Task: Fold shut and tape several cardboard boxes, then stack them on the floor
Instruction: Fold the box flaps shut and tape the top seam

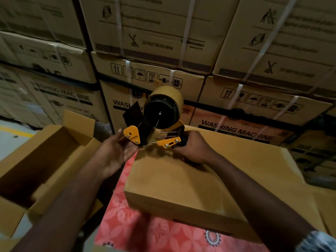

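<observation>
The step in hand looks like taping: the right hand (192,148) curls round the handle of the dispenser (156,124) and holds it up over the far left corner of the box (209,175); the left hand (116,151) lies spread, palm up, fingers nearly straight, its fingertips against the dispenser's orange front plate; whether it has the loose tape end I cannot tell. The brown roll (169,95) sits on top of the dispenser, well filled.

The box lies flat on a red flowered cloth (131,220), flaps down and top closed; blur hides the seam, so whether any tape is on it yet is unclear. An open box (45,160) stands just left of the cloth, flaps up, not yet folded; a strip of pale floor (11,140) shows beyond it. Strapped cartons (154,33) marked as washing machines fill the background.

By my reading the task is early: one box shut, one still open, no stack in view. The next move calls for freeing the tape end, bringing the dispenser's mouth down onto the box edge, and pulling along the seam with steady pressure; the left hand would do best pressing the flaps flat so the top does not spring up.
</observation>
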The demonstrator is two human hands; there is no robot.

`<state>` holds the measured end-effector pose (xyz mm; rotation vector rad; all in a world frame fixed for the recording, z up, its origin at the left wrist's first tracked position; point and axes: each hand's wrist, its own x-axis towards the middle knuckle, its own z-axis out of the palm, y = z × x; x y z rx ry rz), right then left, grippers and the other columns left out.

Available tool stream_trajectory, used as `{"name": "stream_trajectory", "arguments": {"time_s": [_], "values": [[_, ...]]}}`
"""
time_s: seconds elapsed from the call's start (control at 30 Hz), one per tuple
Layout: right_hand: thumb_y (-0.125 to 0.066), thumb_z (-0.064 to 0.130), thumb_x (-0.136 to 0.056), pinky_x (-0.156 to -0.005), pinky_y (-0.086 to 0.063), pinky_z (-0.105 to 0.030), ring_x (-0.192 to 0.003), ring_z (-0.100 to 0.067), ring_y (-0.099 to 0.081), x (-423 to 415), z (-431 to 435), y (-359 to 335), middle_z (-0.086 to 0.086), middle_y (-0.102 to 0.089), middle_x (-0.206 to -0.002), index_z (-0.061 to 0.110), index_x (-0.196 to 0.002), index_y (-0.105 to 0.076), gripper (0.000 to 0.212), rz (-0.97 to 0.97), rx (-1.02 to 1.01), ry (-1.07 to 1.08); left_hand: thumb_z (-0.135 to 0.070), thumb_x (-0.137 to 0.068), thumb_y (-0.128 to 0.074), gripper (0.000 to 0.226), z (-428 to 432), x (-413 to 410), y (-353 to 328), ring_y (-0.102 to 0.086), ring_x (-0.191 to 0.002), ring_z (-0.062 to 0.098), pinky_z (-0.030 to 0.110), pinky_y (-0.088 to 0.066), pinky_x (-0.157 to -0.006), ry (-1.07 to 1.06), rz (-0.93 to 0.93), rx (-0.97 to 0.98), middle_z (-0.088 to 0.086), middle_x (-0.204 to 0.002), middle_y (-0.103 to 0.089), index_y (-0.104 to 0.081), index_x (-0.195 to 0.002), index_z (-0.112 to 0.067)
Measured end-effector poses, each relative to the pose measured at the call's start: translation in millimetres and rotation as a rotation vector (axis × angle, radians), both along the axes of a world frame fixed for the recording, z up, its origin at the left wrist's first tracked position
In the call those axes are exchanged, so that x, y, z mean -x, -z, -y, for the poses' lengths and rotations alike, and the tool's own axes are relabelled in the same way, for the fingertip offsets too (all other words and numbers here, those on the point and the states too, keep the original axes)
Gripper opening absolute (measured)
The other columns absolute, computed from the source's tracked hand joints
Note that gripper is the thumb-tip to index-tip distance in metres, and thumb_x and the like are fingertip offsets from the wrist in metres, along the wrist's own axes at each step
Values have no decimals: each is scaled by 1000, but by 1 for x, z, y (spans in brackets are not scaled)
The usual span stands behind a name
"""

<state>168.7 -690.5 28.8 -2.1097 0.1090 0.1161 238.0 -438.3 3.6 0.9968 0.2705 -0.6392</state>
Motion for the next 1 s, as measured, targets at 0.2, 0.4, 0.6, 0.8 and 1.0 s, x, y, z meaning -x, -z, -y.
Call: {"name": "stream_trajectory", "arguments": {"time_s": [0.2,0.4,0.6,0.8,1.0], "values": [[-85,31,-80,-70,-57,-27,-80,-3,-71,-21,2,8,8,-76,-85,22,-94,-76,19,41,154,-64,-31,-108,-37,40,1,-8,0,-75,-65,21,27,-60,-52,117,-227,110,17,-80,-74,-62,-104,0],[-84,34,-80,-75,-61,-41,-81,-10,-72,-30,11,12,6,-76,-87,21,-95,-76,22,43,220,-87,-17,-107,-42,30,10,-12,13,-68,-48,13,21,-58,-51,104,-273,48,11,-59,-67,-58,-88,1],[-86,31,-79,-69,-59,-44,-72,-14,-71,-28,16,23,1,-75,-80,18,-86,-77,18,44,236,-76,-8,-107,-36,29,23,-14,17,-71,-56,13,29,-61,-54,69,-1,-171,9,-70,-72,-62,-95,-6],[-86,27,-78,-67,-60,-38,-70,-5,-69,-28,18,20,2,-75,-80,16,-90,-77,19,18,223,-80,-4,-105,-35,32,11,-21,29,-65,-59,16,20,-56,-51,98,174,-451,15,-76,-62,-62,-87,-4],[-88,34,-72,-87,-59,-44,-89,-9,-71,-32,20,25,4,-76,-92,18,-95,-77,30,-5,245,-93,-3,-104,-39,26,6,-26,45,-64,-59,15,23,-51,-51,114,266,-537,17,-81,-67,-64,-97,-1]]}}
